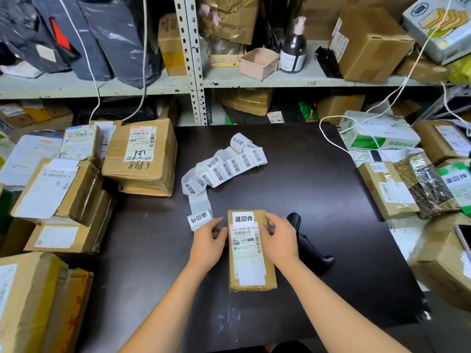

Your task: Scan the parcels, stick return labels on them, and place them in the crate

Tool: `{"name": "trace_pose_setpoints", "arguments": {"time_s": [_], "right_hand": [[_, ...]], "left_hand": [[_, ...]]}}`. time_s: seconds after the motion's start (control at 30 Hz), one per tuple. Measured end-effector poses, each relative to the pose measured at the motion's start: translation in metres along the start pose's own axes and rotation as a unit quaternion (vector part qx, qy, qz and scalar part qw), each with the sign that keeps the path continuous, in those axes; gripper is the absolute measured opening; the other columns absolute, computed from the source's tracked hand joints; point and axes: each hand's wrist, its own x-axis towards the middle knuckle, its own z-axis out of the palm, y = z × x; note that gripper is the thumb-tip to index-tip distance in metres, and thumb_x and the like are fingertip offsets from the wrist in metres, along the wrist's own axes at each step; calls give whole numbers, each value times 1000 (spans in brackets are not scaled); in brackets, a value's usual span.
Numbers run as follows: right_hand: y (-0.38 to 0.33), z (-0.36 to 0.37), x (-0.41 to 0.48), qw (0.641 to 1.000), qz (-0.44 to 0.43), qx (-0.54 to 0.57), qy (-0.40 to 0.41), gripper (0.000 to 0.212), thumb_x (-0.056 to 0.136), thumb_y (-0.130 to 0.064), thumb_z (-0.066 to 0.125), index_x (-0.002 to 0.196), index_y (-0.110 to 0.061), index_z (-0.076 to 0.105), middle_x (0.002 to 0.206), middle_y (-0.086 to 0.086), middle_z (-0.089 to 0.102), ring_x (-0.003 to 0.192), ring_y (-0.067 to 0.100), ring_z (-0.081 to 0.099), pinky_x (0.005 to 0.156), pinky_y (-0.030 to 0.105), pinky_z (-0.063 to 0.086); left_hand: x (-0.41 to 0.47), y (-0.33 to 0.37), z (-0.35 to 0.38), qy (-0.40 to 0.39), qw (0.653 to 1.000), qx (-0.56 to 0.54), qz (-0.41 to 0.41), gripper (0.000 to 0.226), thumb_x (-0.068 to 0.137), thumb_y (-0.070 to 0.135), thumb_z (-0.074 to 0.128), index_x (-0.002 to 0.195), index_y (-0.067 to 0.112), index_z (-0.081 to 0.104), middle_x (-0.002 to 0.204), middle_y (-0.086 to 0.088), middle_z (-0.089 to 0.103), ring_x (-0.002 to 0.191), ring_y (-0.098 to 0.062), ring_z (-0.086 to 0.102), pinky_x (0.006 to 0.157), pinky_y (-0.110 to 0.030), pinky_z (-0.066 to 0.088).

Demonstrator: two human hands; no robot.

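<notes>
As the parcel (251, 266) looks light and stiff, left hand (209, 240) and right hand (279, 240) grip its long sides.

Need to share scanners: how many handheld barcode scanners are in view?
1: the black scanner lies on the dark table, right of the centre parcel. Others may hide among boxes.

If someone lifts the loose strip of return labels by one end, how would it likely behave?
The label strip looks thin and already curls in loops, so it would probably dangle and twist. It seems very light; a push across the dark table would likely crumple it rather than slide it whole.
</notes>
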Motion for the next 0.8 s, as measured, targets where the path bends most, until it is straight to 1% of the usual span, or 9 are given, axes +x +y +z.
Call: {"name": "trace_pose_setpoints", "arguments": {"time_s": [0.07, 0.1, 0.17, 0.27, 0.47, 0.6, 0.67, 0.73, 0.8], "right_hand": [[6, -1, -8, 999, 9, 35, -25, 23, 99, -26, 64, 121, -31, 66, 104, -12, 71, 89, 10, 71, 69, 25, 57], [10, -1, -12, 998, 18, 42, -40, 21, 97, -29, 66, 118, -31, 67, 101, -14, 72, 87, 8, 72, 68, 28, 60], [15, 0, -17, 997, 25, 41, -61, 20, 95, -32, 70, 114, -30, 68, 101, -16, 74, 87, 6, 72, 72, 37, 63], [16, 2, -21, 997, 23, 46, -61, 18, 92, -33, 72, 110, -35, 71, 98, -18, 75, 86, 5, 72, 74, 42, 63], [-1, -4, -29, 994, 2, 81, -66, 22, 90, -37, 72, 111, -41, 70, 96, -20, 77, 84, 7, 74, 76, 45, 63], [-15, -12, -43, 989, -37, 98, -100, 27, 89, -39, 72, 116, -41, 69, 102, -17, 77, 91, 11, 74, 80, 46, 62], [-23, -14, -53, 986, -64, 92, -121, 28, 89, -39, 72, 117, -42, 69, 102, -19, 76, 91, 8, 74, 80, 44, 62], [-30, -14, -64, 982, -95, 83, -143, 28, 90, -40, 72, 117, -42, 69, 103, -20, 76, 92, 7, 73, 82, 44, 62], [-38, -12, -82, 974, -127, 70, -177, 28, 89, -40, 72, 118, -42, 69, 105, -20, 75, 94, 7, 72, 84, 43, 61]], "left_hand": [[-10, -4, 0, -31, 999, -25, -13, 21, 96, 26, 67, 115, 25, 74, 90, 12, 75, 82, -5, 70, 75, -32, 60], [-15, -6, 0, -50, 998, -40, -13, 18, 94, 29, 70, 111, 31, 75, 93, 16, 76, 86, -5, 71, 74, -29, 59], [-25, -7, 1, -82, 994, -67, -15, 27, 87, 31, 78, 113, 37, 72, 103, 16, 75, 93, -5, 71, 75, -22, 57], [-33, -5, 5, -89, 995, -54, 11, 46, 82, 28, 83, 123, 41, 69, 106, 9, 66, 94, -3, 67, 81, -14, 52], [-47, 5, -3, -47, 996, -65, 25, 59, 83, 31, 83, 137, 42, 61, 109, 9, 59, 101, 10, 58, 83, -7, 47], [-72, 16, -19, -4, 997, -68, 33, 57, 82, 34, 83, 135, 40, 62, 118, 11, 60, 107, 7, 58, 95, -23, 51], [-92, 19, -26, 31, 997, -63, 34, 57, 83, 36, 82, 135, 45, 60, 115, 13, 58, 104, 9, 58, 92, -21, 50], [-116, 21, -34, 62, 996, -48, 31, 55, 84, 37, 81, 131, 53, 57, 112, 10, 56, 102, 4, 59, 86, -18, 50], [-149, 21, -44, 102, 993, -47, 23, 51, 85, 37, 80, 116, 69, 55, 112, 8, 57, 100, 3, 59, 83, -16, 50]]}}
